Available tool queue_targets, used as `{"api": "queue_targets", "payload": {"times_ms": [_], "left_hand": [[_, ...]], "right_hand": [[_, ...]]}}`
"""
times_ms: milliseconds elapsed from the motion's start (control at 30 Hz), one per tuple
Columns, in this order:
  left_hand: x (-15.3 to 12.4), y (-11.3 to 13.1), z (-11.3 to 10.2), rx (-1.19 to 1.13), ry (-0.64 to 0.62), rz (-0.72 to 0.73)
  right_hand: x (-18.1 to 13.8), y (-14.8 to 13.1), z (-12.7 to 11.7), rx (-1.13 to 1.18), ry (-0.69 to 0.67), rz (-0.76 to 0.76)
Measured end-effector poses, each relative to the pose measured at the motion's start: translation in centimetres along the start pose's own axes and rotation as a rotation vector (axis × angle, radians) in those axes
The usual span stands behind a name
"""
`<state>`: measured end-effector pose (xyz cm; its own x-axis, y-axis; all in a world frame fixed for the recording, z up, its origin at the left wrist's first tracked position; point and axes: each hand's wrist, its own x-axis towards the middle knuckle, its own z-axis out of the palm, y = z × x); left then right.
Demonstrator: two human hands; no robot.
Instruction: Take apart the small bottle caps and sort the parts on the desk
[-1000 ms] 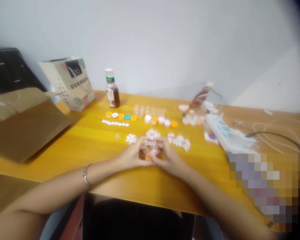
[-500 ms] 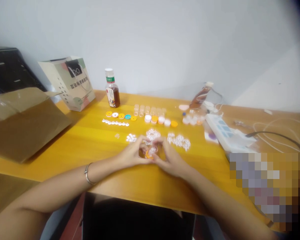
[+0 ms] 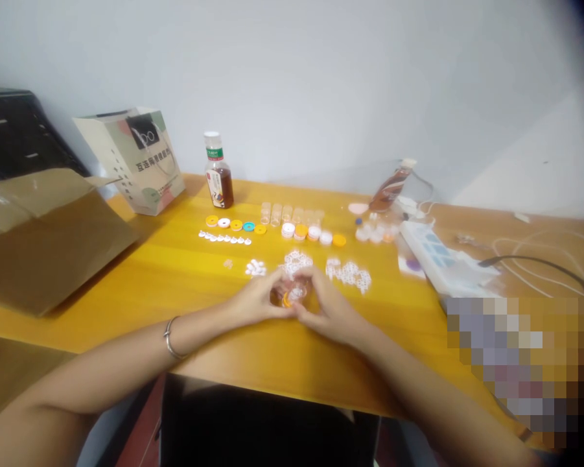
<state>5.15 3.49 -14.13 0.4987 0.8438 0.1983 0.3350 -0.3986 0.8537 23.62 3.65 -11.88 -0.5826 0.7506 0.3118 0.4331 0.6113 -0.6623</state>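
Above the front part of the table, my left hand (image 3: 258, 301) and my right hand (image 3: 334, 312) meet around a small clear container with an orange cap (image 3: 286, 299). The left fingers are closed at the orange side. My right thumb and fingers pinch the clear body (image 3: 299, 293), which looks tilted and has something whitish in or on it. Fingers partly hide the piece. Just beyond my hands lie white lattice-like pieces (image 3: 349, 275), a pile of small white pieces (image 3: 255, 267) and a row of small white discs (image 3: 223, 238).
Farther back run a row of coloured caps (image 3: 248, 227), stacked caps (image 3: 301, 232) and clear cylinders (image 3: 286, 214). A drink bottle (image 3: 220, 185) stands behind; another bottle (image 3: 391, 188) leans right. A paper bag (image 3: 148, 162) and cardboard box (image 3: 43, 246) are left, a power strip (image 3: 430, 259) right.
Less of the orange cap shows between my fingers, and the fingertips have shifted slightly around the container. Both hands stay in nearly the same place.
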Motion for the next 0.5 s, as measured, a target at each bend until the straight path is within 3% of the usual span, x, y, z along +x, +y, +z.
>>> {"api": "queue_targets", "payload": {"times_ms": [333,500], "left_hand": [[0.15,-0.57,0.28,0.001,0.041,-0.064],[0.13,-0.50,0.25,0.017,0.054,-0.052]], "right_hand": [[-0.04,0.05,-0.12,0.009,0.014,0.069],[-0.14,0.48,0.24,-0.006,0.065,0.012]]}}
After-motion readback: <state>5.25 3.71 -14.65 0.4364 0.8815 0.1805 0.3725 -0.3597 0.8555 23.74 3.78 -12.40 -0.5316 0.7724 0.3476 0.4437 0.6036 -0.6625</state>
